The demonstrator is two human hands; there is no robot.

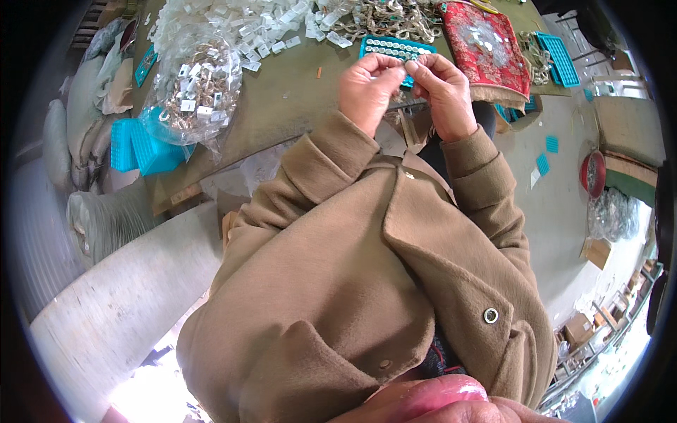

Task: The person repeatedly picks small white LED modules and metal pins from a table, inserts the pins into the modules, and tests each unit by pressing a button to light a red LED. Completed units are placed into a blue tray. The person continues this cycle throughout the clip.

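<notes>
One left hand (368, 90), one right hand (446, 95), fingers pinched closed, tip to tip; anything gripped too small to tell. Turquoise tray (363, 49) of round white pieces (391, 44) lies just beyond and beneath the fingertips, presumably for short reach.

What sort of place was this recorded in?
Probably a small-parts workshop: the table bears a loose heap of white pieces and a clear bag of more small parts, and a blue tray holds rows of round ones.
</notes>
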